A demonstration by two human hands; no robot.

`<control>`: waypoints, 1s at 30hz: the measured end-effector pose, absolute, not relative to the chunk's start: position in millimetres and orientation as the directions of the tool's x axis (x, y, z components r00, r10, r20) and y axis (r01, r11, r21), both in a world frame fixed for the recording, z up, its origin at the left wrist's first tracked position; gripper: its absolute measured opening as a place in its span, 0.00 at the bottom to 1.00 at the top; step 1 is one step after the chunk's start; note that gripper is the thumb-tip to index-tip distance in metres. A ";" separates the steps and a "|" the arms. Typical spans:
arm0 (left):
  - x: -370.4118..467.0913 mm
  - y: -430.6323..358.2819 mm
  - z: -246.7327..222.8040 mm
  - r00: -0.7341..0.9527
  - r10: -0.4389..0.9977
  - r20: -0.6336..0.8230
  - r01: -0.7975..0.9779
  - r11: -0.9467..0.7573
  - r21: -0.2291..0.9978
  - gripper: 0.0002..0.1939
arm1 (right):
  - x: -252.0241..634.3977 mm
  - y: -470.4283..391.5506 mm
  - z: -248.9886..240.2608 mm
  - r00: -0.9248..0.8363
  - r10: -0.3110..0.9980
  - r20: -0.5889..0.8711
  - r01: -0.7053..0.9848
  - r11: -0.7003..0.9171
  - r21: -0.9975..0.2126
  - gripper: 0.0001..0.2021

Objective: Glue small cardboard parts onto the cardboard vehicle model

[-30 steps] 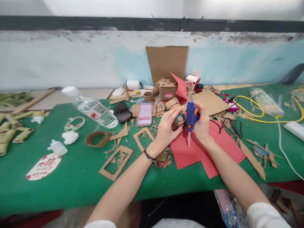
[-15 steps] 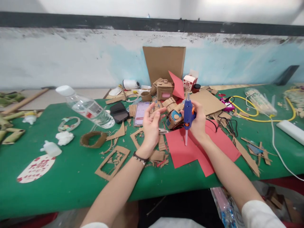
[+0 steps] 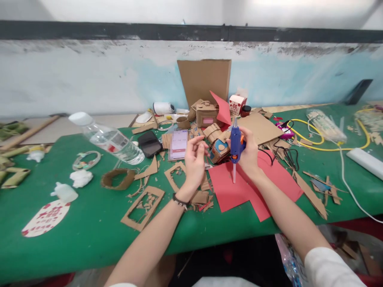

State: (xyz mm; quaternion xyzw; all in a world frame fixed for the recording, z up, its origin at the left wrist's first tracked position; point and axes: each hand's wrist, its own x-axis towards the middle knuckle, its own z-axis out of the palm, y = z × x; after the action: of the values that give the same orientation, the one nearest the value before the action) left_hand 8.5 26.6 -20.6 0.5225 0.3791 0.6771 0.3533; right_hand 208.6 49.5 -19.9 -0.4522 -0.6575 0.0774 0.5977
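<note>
Glue gun [image 3: 235, 145]: over the red paper [image 3: 229, 195], upright, nozzle up, touching no work; glue stick [image 3: 234, 174] pokes out below.
Right hand [image 3: 249, 155]: clenched round the handle.
Left hand [image 3: 195, 162]: left of the red paper, released, fingers loosely curled.
Cardboard model [image 3: 220, 149]: just beyond the red paper, blue patch up.
Phone [image 3: 180, 144]: beyond the red paper, leftward, screen lit.
Surface [image 3: 98, 247]: green, under the red paper.

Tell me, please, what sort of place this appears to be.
Probably a craft workshop: the right hand holds a blue glue gun, cut cardboard frames lie on the green-covered table, and red paper lies nearby.
</note>
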 end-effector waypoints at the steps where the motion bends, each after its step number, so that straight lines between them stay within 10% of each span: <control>1: 7.7 25.9 -21.2 -0.176 0.845 0.506 0.043 -0.507 0.861 0.21 | 208.5 49.3 -19.8 0.123 0.691 0.713 0.498 0.578 -0.646 0.22; 8: 9.6 24.0 -30.4 0.273 0.608 0.745 0.411 -0.774 0.481 0.40 | 207.6 45.5 -18.8 0.139 0.726 0.674 0.469 0.551 -0.690 0.24; 30: 15.8 25.2 -11.3 0.296 0.561 0.773 0.548 -0.762 0.343 0.30 | 207.4 44.5 -5.3 0.182 0.699 0.691 0.418 0.581 -0.698 0.20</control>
State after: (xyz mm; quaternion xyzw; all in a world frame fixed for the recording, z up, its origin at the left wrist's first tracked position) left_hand 15.8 25.2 -11.3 0.8050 0.3446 0.4829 0.0066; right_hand 207.4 44.5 -5.3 -0.4436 -0.6298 0.1119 0.6278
